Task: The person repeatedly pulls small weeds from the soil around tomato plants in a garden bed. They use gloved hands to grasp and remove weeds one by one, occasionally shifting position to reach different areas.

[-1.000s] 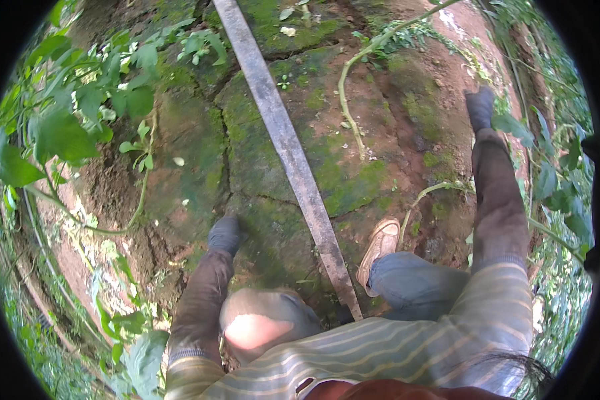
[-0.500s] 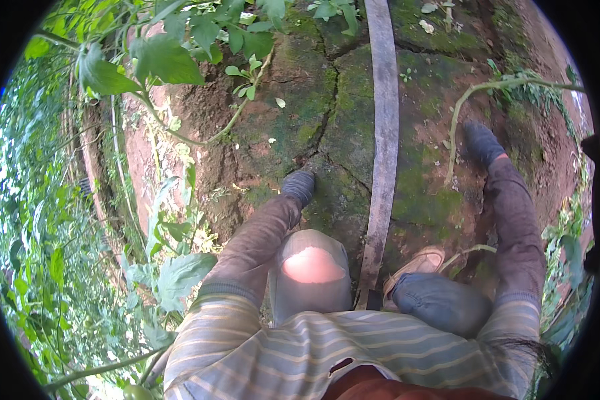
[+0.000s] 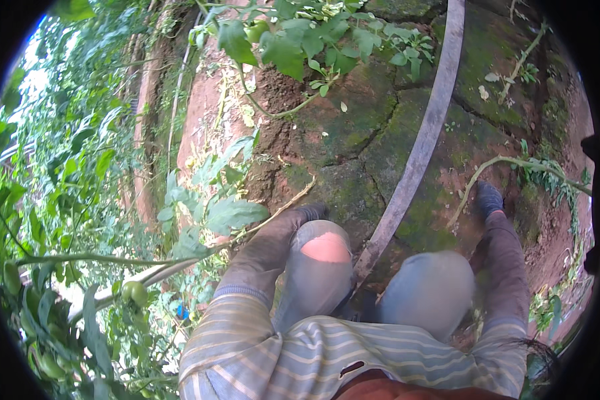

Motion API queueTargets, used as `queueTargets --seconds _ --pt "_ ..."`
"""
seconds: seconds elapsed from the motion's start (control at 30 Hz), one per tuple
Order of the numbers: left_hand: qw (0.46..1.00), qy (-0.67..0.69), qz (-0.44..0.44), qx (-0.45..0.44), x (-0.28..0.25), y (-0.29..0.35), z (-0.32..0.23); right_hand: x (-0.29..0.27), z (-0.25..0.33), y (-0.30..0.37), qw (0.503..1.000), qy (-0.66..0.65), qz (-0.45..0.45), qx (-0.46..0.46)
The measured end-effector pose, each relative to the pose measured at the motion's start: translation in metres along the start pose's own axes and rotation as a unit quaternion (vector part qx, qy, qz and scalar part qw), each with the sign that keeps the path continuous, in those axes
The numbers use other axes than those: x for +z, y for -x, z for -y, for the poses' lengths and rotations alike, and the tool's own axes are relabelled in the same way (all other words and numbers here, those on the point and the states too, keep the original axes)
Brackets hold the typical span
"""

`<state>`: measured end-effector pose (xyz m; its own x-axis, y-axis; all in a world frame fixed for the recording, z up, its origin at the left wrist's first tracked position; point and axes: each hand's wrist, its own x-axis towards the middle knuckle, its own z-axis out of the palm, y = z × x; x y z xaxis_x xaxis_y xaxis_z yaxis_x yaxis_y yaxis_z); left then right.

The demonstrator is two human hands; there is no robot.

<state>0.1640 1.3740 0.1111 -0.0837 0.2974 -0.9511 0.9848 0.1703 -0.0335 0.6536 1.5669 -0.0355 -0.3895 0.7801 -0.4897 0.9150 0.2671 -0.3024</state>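
My left hand (image 3: 313,212), in a dark glove, is low beside my left knee (image 3: 325,250), which shows through a hole in the trouser leg. Its fingers are hidden. A thin, broken-ended plant stem (image 3: 280,212) crosses just in front of that forearm. My right hand (image 3: 489,199), also in a dark glove, is held low over the soil at the right, close to a curved bare vine (image 3: 473,179). Whether it touches the vine I cannot tell, and its fingers do not show clearly.
A long flat grey strip (image 3: 417,153) runs along the cracked, mossy soil (image 3: 353,140) between my knees. Dense leafy plants fill the left side, with green tomatoes (image 3: 135,293) hanging near my left arm. A leafy branch (image 3: 300,47) reaches over the ground ahead.
My view has swung, so ground and plants sit farther right and lower. The left hand is now nearer my knee, and the stem has come in across that forearm. My right shoe is now hidden.
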Motion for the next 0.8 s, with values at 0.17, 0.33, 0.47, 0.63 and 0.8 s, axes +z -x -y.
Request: queueTargets --seconds 0.17,0.33,0.47,0.63,0.8 --pt "0.998 0.036 0.016 -0.051 -0.048 0.087 -0.011 0.013 -0.010 -0.009 1.000 -0.008 0.023 0.003" --pt "0.962 0.268 -0.035 0.027 -0.072 0.192 0.004 -0.010 0.004 -0.005 0.996 0.033 0.079 0.001" --pt "0.912 0.307 -0.257 0.088 -0.086 0.197 -0.005 -0.033 0.020 0.006 0.993 0.000 0.114 -0.027" --pt "0.718 0.521 -0.439 0.142 -0.134 0.063 -0.030 -0.032 0.021 -0.006 0.988 0.023 0.152 0.009" --pt "0.314 0.795 -0.451 0.259 -0.285 -0.045 0.051 -0.010 0.003 -0.008 0.993 0.005 0.119 0.000"
